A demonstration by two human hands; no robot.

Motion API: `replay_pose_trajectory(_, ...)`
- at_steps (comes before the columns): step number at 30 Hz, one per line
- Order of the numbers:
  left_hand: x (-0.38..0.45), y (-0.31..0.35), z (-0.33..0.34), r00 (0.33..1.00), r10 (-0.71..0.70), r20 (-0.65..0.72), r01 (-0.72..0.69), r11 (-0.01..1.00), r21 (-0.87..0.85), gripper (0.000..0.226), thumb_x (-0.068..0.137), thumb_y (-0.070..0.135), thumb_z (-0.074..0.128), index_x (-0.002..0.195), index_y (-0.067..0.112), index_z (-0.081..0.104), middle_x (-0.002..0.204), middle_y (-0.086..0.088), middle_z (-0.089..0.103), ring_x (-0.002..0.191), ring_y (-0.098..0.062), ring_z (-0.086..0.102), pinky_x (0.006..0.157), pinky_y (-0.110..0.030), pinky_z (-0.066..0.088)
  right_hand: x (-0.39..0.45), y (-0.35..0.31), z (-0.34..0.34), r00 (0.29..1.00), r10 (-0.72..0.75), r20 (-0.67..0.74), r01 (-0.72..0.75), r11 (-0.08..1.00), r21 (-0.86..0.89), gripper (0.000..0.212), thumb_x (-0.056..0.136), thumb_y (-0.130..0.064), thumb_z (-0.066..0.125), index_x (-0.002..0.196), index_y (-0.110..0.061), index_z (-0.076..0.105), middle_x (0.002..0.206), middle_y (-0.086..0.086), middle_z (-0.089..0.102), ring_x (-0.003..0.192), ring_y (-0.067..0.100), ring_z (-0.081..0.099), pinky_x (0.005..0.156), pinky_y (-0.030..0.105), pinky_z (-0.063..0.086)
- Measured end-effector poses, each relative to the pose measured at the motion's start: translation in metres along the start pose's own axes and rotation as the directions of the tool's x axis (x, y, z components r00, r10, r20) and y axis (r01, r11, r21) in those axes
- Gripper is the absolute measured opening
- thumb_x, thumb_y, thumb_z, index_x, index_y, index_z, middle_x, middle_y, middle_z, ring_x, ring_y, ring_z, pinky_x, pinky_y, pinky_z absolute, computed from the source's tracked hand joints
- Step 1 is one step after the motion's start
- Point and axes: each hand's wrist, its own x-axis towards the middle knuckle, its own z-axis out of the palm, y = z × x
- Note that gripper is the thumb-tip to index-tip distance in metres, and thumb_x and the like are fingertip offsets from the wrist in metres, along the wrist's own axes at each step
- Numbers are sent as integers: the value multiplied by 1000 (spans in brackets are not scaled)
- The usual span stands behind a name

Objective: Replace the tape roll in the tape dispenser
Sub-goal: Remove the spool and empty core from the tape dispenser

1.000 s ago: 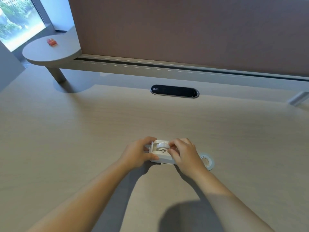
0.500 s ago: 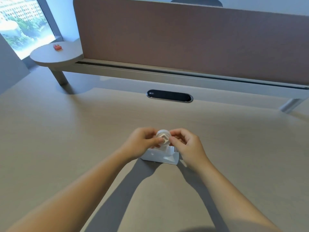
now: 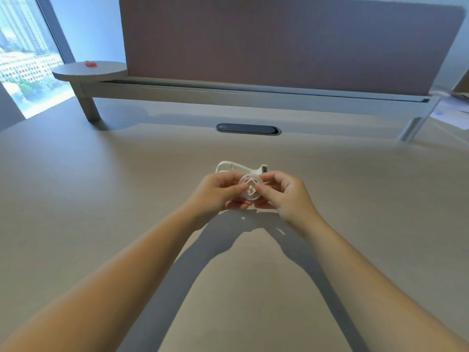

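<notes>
The spool is pinched between both hands, just in front of the dispenser on the surface.

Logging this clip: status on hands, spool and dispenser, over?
Left hand and right hand both pinching the spool, held above the desk. Dispenser lies behind the hands, untouched. Nothing in the way.

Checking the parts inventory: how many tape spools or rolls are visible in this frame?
1. A white spool is pinched between the left hand and right hand, in front of the empty dispenser on the desk. The hands may hide another.
</notes>
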Motion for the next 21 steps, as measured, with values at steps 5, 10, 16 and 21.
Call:
replay_pose_trajectory(5,-16,-2,5,999,30,-43,-28,998,62,21,81,10,53,100,5,61,78,-6,63,68,-14,62,63,-19,55,-17,0,5,1000,-16,-10,16,1000,-1,6,82,-8,56,80,-13,59,68,4,61,47,2,60,54,14,53)
replay_pose_trajectory(10,-13,-8,14,994,79,-76,-68,989,128,19,82,7,52,98,0,61,71,-6,61,56,-5,62,55,-13,53,-15,13,2,999,-8,-43,8,1000,-21,5,82,-8,55,81,-11,59,69,3,61,50,2,61,55,14,53)
replay_pose_trajectory(16,2,-20,24,974,153,-168,-126,979,163,10,81,8,55,81,12,64,72,-10,61,66,-14,60,65,-27,52,-7,26,1,989,-69,-129,65,997,-32,13,82,-10,55,72,-18,57,63,2,59,50,1,58,51,13,49)
replay_pose_trajectory(21,9,-24,24,989,80,-124,-72,995,69,13,80,9,55,81,17,65,77,-4,67,76,-16,65,71,-25,56,-3,31,-5,983,-101,-152,85,990,-109,12,82,-19,57,73,-26,59,70,-4,63,66,7,63,59,17,53)
